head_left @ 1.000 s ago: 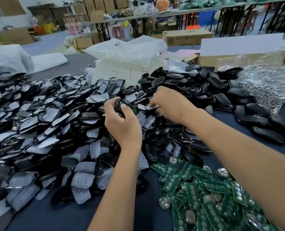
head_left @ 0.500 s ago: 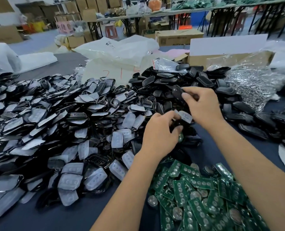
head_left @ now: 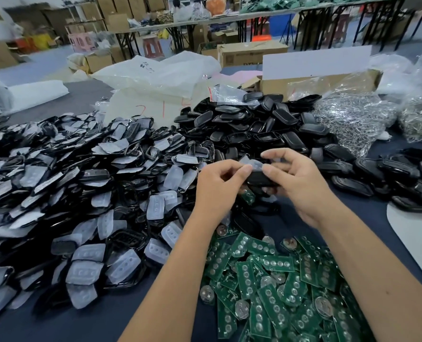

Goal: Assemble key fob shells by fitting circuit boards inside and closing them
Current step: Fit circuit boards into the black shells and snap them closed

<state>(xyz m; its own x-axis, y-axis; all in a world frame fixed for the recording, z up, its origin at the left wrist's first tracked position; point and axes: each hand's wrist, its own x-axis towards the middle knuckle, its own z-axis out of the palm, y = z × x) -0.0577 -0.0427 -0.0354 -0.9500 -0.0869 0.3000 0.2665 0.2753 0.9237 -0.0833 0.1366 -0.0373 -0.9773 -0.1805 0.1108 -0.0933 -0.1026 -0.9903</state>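
Together, left hand (head_left: 218,186) and right hand (head_left: 297,183) pinch a black shell (head_left: 258,177).

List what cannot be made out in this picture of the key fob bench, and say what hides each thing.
1. Head view: whether the black shell is closed; left hand and right hand cover it.
2. Green board under the hands: mostly hidden by the left hand.
3. Green board pile: cut off by the bottom edge.
4. Writing on the cardboard box: too small.
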